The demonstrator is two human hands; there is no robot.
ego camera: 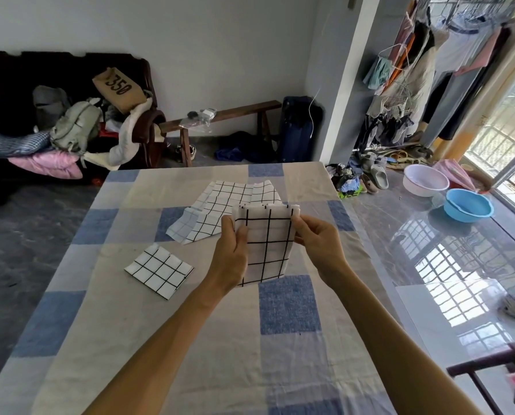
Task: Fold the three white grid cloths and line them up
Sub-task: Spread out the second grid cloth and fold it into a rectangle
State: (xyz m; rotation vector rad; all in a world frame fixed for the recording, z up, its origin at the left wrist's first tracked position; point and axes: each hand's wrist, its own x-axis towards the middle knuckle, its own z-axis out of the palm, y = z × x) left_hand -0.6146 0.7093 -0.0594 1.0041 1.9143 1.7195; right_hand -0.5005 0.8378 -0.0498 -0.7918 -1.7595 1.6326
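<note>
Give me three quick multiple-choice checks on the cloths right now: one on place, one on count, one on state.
1. Where does the folded cloth lie?
A. On the table, left of the hands
B. In the blue basin
C. On the bench

2. How many grid cloths lie on the table, not held?
A. None
B. Two
C. Four

3. What is the state of the held cloth?
A. Spread flat on the table
B. Lifted, gripped at both top corners
C. Crumpled in one fist

Answers:
1 A, it rests on the tablecloth beside the left hand.
2 B, the folded one and the unfolded cloth behind.
3 B, the left hand and right hand pinch its upper edge.
</note>
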